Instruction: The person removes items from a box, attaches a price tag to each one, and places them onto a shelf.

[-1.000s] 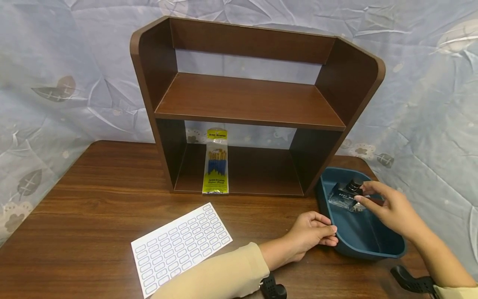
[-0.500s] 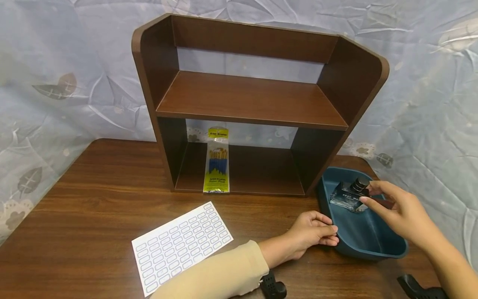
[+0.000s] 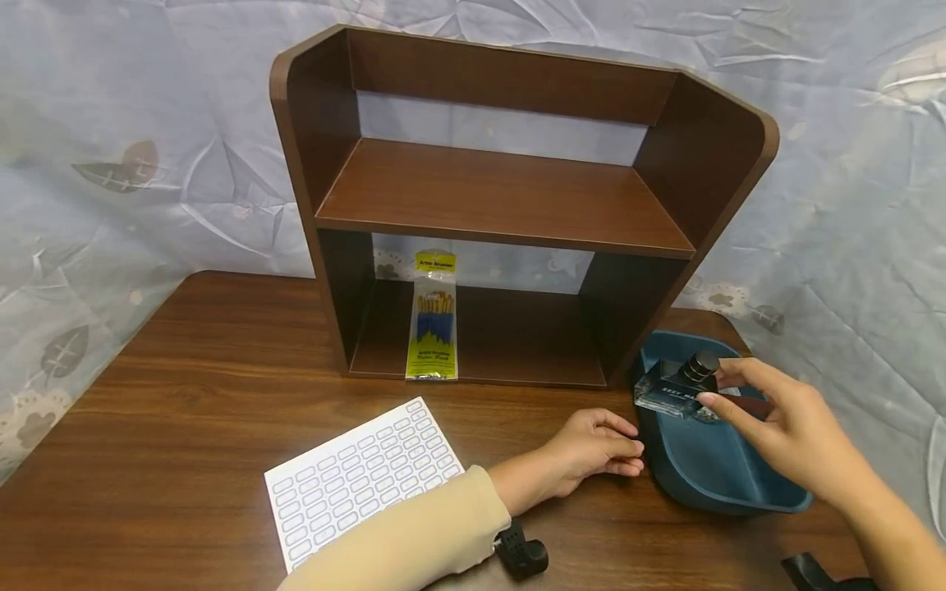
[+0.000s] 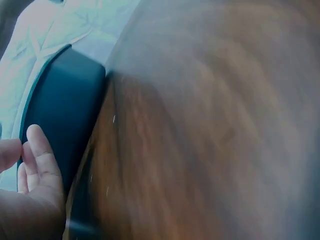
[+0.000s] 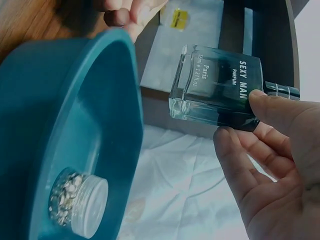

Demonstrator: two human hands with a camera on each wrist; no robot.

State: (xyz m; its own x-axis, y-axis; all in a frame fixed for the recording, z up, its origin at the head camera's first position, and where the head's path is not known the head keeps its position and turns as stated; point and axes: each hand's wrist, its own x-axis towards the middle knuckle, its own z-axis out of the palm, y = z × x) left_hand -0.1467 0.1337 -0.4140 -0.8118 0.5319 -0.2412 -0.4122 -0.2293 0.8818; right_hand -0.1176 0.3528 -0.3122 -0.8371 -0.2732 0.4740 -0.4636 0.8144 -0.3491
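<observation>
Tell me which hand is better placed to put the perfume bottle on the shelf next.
Right, I'd judge: the right hand grips the perfume bottle, while the left hand, beside the blue bin, holds nothing and would probably need a handover before reaching the shelf.

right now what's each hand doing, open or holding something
Left hand: open, holding nothing.
Right hand: holding the perfume bottle.

In the head view, a perfume bottle partly hides a jar; the bench runs out of frame at its front edge.
</observation>
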